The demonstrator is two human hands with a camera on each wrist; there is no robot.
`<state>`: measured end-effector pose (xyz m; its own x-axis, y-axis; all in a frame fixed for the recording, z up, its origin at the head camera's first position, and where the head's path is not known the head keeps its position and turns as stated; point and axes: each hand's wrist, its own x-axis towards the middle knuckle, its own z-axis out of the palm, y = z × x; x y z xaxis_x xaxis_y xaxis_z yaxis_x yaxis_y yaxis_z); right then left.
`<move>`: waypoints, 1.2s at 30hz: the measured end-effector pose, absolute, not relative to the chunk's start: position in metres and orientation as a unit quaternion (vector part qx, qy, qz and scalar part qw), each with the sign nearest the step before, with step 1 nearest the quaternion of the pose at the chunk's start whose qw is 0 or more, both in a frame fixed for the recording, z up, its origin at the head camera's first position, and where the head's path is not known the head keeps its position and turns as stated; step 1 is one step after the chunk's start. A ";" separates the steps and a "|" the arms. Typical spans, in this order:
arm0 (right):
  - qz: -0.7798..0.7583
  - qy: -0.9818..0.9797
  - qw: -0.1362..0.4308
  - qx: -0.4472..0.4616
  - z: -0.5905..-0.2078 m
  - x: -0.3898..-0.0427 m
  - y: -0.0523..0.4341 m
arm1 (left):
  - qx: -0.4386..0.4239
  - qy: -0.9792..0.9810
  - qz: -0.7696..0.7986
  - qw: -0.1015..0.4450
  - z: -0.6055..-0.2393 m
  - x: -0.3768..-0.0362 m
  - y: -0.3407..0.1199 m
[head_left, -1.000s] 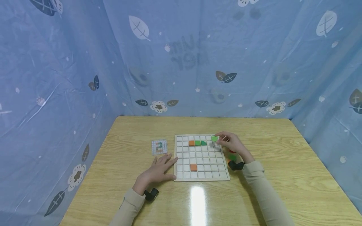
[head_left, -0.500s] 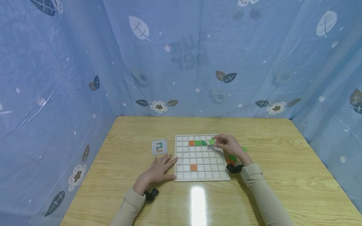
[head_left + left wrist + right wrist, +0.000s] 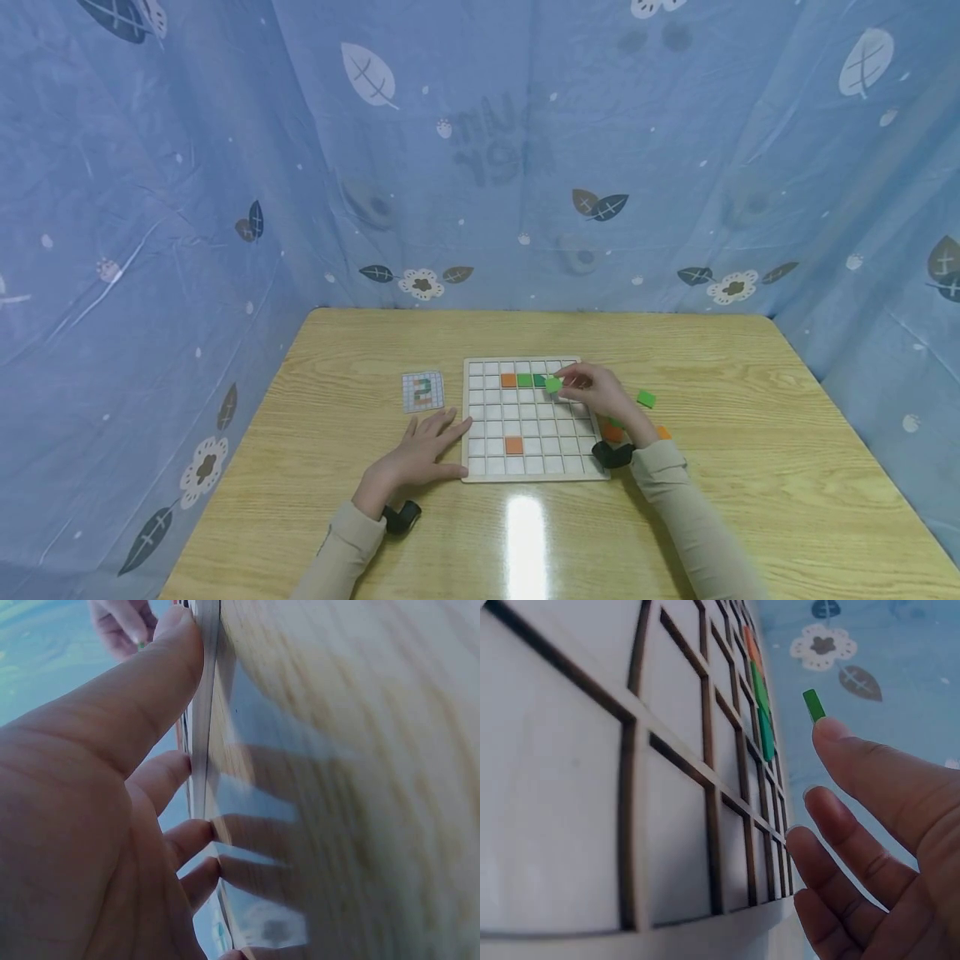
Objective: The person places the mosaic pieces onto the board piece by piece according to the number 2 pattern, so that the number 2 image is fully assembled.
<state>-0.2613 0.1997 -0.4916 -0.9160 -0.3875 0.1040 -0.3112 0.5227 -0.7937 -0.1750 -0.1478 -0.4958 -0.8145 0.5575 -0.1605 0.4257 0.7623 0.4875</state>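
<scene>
Light green tile (image 3: 553, 384): pinched at fingertips of right hand (image 3: 600, 392), just above second row of grid board (image 3: 534, 472), beside dark green tile (image 3: 539, 380), green tile (image 3: 524, 380) and orange tile (image 3: 508, 380). Left hand (image 3: 420, 454): flat, fingers relaxed, touching board's left edge. Pattern card (image 3: 422, 390) left of board. Loose tiles (image 3: 646, 398) right of board. Wooden table (image 3: 750, 467): bare wood toward far and right edges. Blue leaf-print curtain (image 3: 187, 183) close on three sides.

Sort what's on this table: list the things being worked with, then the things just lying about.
In use:
right hand pinching a light green tile
grid board
left hand resting against the board's edge
pattern card

Lying about:
loose green tile
loose orange tiles
table
blue curtain
</scene>
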 end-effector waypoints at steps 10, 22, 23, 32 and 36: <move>-0.444 0.869 0.041 -0.213 -0.496 -0.260 0.197 | 0.264 0.926 0.222 0.150 -0.497 -0.176 -0.147; -0.409 0.883 0.017 -0.230 -0.502 -0.262 0.192 | 0.264 0.926 0.225 0.150 -0.497 -0.175 -0.148; -0.403 0.887 0.016 -0.224 -0.502 -0.262 0.190 | 0.264 0.926 0.224 0.149 -0.497 -0.175 -0.148; -0.361 0.908 0.007 -0.211 -0.501 -0.260 0.183 | 0.265 0.925 0.226 0.151 -0.496 -0.175 -0.147; -0.356 0.911 0.008 -0.208 -0.501 -0.260 0.183 | 0.264 0.925 0.226 0.150 -0.497 -0.175 -0.147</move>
